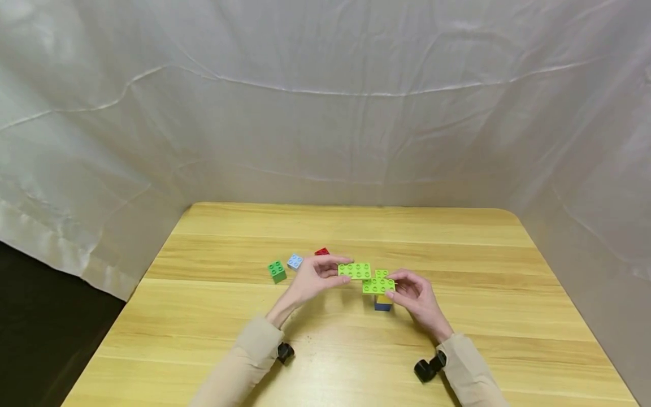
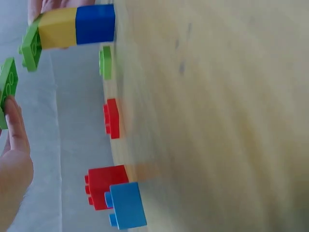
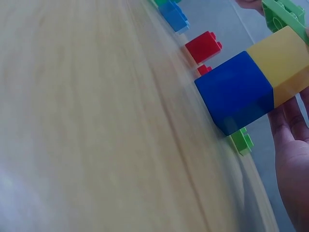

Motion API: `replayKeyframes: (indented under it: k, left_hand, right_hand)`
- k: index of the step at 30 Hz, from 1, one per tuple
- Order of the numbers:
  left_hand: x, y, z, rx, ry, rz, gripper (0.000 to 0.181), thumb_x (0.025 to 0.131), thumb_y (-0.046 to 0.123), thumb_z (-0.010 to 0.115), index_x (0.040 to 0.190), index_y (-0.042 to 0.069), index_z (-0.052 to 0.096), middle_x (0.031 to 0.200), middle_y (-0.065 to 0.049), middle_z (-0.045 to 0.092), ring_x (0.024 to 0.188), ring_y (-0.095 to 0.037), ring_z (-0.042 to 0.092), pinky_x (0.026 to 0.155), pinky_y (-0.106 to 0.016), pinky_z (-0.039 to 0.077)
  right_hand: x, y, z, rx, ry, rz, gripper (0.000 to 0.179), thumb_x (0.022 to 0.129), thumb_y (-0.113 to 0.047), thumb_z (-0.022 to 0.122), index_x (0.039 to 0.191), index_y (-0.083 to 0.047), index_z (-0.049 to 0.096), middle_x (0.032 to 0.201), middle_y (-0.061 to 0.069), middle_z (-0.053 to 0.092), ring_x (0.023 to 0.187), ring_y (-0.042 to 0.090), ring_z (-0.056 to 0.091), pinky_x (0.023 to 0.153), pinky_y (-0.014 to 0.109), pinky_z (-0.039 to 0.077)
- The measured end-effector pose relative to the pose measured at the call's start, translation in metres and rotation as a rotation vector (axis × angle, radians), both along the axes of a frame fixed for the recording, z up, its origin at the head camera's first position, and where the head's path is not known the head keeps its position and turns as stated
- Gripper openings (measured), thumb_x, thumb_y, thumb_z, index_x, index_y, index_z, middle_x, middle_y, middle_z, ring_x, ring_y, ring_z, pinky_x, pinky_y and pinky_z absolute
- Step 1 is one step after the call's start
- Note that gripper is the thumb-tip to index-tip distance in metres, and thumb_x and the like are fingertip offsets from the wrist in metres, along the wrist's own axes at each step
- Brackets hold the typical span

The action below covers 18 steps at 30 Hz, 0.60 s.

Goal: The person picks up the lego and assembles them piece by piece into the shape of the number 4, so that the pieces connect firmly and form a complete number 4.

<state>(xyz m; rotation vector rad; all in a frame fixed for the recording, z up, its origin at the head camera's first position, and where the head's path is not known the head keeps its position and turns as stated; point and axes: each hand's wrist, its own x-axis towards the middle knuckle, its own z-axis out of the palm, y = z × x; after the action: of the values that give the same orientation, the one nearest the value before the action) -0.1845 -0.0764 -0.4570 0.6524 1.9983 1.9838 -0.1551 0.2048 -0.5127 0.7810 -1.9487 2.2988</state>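
My left hand (image 1: 312, 278) pinches a lime green flat brick (image 1: 354, 271) by its left end, thumb in front and fingers behind. Just to its right and slightly nearer me, a second lime flat brick (image 1: 376, 286) tops a stack of a yellow brick (image 3: 282, 58) over a dark blue brick (image 3: 236, 92). The right hand (image 1: 418, 299) grips this second flat brick at its right end. In the head view the two lime bricks come close at their corners. The left wrist view shows the held brick raised beside the stack's top.
Behind the stack lies another lime brick (image 2: 107, 63). Farther left on the wooden table (image 1: 229, 328) are red bricks (image 2: 113, 118), a light blue brick (image 1: 295, 261) and a green brick (image 1: 277, 272). Pale sheeting (image 1: 356, 141) hangs round the table's back and sides.
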Motion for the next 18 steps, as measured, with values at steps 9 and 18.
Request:
replayKeyframes:
  k: [9,18]
  left_hand:
    - [0.010,0.009,-0.006,-0.007,-0.027,0.008,0.040,0.086,0.002,0.076,0.123,-0.005,0.066,0.125,-0.026,0.068,0.094,-0.008,0.070,0.089,-0.023,0.060]
    - [0.014,0.013,-0.004,-0.050,0.005,0.001,0.038,0.088,0.005,0.076,0.124,-0.002,0.068,0.120,-0.024,0.069,0.091,-0.010,0.069,0.084,-0.019,0.059]
  right_hand:
    - [0.000,-0.001,0.001,-0.029,0.011,0.026,0.035,0.087,0.016,0.063,0.117,-0.002,0.067,0.119,0.010,0.061,0.111,0.008,0.065,0.098,0.020,0.055]
    - [0.000,-0.001,0.000,-0.019,0.009,0.016,0.034,0.087,0.015,0.064,0.117,-0.002,0.067,0.118,0.008,0.062,0.111,0.008,0.065,0.098,0.019,0.055]
